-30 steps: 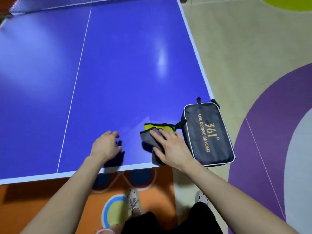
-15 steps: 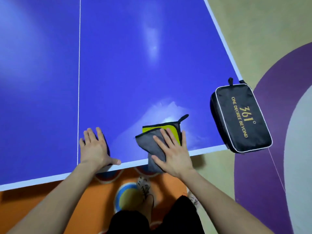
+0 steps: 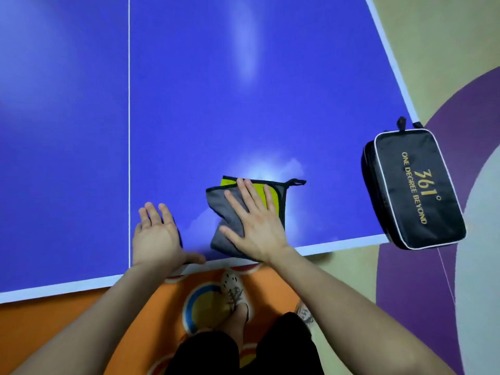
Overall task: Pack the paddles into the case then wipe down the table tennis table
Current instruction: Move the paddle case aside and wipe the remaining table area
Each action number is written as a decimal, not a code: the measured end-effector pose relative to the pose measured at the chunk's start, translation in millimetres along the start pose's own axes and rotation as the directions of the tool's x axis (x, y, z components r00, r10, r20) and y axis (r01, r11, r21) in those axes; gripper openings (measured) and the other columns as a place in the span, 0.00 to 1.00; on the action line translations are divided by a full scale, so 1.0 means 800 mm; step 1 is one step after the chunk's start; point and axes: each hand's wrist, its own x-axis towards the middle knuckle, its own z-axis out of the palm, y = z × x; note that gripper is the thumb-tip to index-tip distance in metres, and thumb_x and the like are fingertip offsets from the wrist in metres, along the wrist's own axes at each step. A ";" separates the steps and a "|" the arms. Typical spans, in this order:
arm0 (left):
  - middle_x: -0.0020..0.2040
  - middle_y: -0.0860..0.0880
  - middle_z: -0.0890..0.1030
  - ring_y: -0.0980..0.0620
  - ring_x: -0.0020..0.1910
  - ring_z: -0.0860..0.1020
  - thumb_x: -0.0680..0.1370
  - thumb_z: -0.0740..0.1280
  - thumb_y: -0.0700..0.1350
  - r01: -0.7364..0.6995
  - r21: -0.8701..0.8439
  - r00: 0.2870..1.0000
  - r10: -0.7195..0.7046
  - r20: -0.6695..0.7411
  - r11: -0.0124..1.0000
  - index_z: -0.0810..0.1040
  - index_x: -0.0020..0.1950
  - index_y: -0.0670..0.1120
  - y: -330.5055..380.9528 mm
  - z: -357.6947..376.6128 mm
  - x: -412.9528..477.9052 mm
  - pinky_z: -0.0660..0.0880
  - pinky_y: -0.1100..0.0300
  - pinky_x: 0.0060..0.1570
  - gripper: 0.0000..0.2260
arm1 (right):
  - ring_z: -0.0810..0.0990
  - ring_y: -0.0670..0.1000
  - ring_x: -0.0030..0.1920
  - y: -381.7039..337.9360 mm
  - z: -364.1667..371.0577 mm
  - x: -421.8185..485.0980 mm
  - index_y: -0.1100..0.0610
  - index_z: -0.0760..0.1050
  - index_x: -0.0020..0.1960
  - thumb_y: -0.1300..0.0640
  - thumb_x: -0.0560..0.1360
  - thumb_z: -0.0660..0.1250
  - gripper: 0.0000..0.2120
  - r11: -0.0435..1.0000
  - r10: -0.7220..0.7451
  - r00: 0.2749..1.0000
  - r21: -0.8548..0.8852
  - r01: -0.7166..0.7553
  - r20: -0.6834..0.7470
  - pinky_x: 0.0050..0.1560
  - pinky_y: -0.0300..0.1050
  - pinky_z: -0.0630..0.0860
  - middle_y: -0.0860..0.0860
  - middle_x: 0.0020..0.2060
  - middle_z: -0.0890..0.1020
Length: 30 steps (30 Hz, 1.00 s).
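Observation:
A folded grey and yellow cloth (image 3: 224, 209) lies on the blue table tennis table (image 3: 216, 90) near its front edge. My right hand (image 3: 257, 223) presses flat on the cloth with straight fingers. My left hand (image 3: 157, 236) rests flat on the table just left of the cloth, beside the white centre line, thumb along the edge. The black zipped paddle case (image 3: 414, 188) with gold lettering lies on the table's front right corner, overhanging the edge. No paddles show.
The table's white edge line (image 3: 351, 243) runs along the front and up the right side. Below it lie an orange patterned floor (image 3: 54, 320), my shoes and dark shorts. Beige and purple floor extends to the right.
The view has tilted down and shifted left. My left hand went from curled to flat on the table. My right hand slid the cloth left, away from the case.

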 end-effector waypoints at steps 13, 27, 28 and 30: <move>0.86 0.33 0.51 0.35 0.86 0.52 0.53 0.64 0.89 -0.006 -0.006 0.999 0.006 -0.052 1.000 0.45 0.87 0.39 -0.007 0.011 0.000 0.64 0.44 0.79 0.78 | 0.49 0.57 0.89 0.005 0.003 0.085 0.58 0.57 0.88 0.36 0.85 0.56 0.39 0.922 0.386 0.912 0.030 -0.386 -0.136 0.85 0.68 0.46 0.57 0.88 0.52; 0.85 0.33 0.53 0.35 0.85 0.54 0.52 0.63 0.89 -0.010 0.036 0.999 0.011 -0.045 0.999 0.46 0.86 0.38 -0.006 0.008 0.000 0.67 0.44 0.77 0.79 | 0.50 0.59 0.88 0.013 0.003 0.061 0.53 0.61 0.87 0.36 0.83 0.57 0.37 0.885 0.464 0.872 0.055 -0.461 -0.159 0.85 0.68 0.48 0.58 0.88 0.55; 0.85 0.32 0.53 0.35 0.85 0.55 0.51 0.63 0.90 -0.013 0.046 0.999 0.015 -0.043 0.999 0.47 0.86 0.38 -0.006 0.008 -0.001 0.68 0.44 0.76 0.79 | 0.49 0.59 0.88 -0.023 0.013 0.064 0.54 0.61 0.87 0.37 0.83 0.58 0.37 0.926 0.379 0.917 0.049 -0.376 -0.128 0.85 0.67 0.47 0.58 0.88 0.54; 0.85 0.32 0.54 0.35 0.85 0.56 0.50 0.61 0.90 -0.014 0.059 0.999 0.016 -0.036 0.998 0.47 0.86 0.37 -0.005 0.009 0.000 0.69 0.43 0.76 0.80 | 0.48 0.58 0.89 -0.063 0.022 0.053 0.54 0.61 0.87 0.39 0.84 0.58 0.35 0.973 0.225 0.971 0.074 -0.220 -0.081 0.85 0.66 0.48 0.57 0.88 0.54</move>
